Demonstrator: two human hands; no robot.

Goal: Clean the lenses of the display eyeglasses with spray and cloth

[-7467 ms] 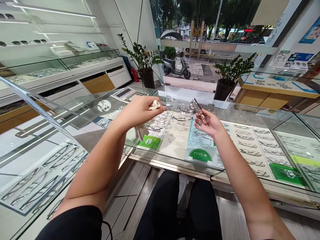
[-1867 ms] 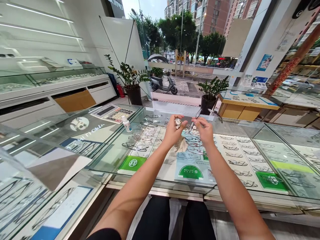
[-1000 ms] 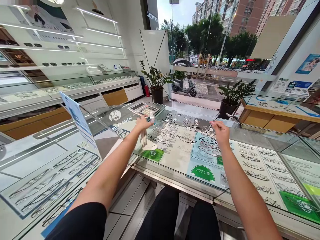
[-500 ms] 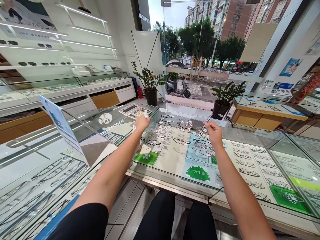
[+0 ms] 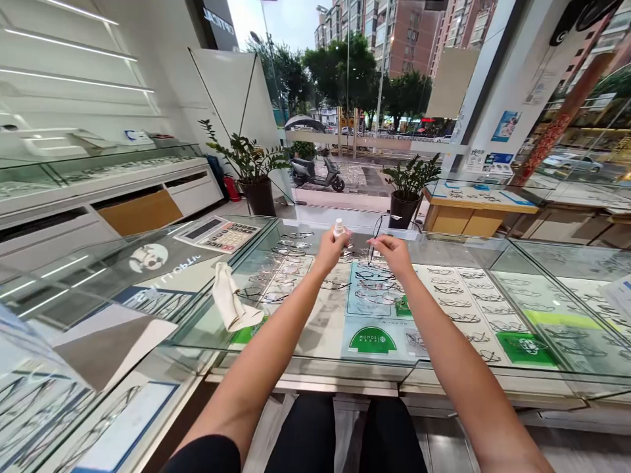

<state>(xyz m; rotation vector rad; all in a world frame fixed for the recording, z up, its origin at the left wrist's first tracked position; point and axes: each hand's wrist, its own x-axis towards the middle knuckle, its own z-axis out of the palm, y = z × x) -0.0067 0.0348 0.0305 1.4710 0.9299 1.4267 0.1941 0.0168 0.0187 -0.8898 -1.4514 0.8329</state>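
My left hand (image 5: 331,249) is closed around a small white spray bottle (image 5: 338,228), held upright above the glass counter. Close to its right, my right hand (image 5: 393,253) pinches a pair of dark-framed eyeglasses (image 5: 376,230), raised over the counter with the frame turned nearly edge-on. A gap separates the bottle from the eyeglasses. To the left of my left forearm, a cream cloth (image 5: 231,299) lies crumpled on the glass top.
Beneath the glass of the display counter (image 5: 315,368) lie rows of eyeglasses (image 5: 451,289). A calculator (image 5: 219,233) rests on the counter at left. Two potted plants (image 5: 259,194) stand beyond it, and a tilted sign panel (image 5: 29,348) occupies the left edge.
My left hand has moved right with the spray bottle, nearer to the eyeglasses in my right hand. The cloth now shows fully on the counter. My view has turned right.
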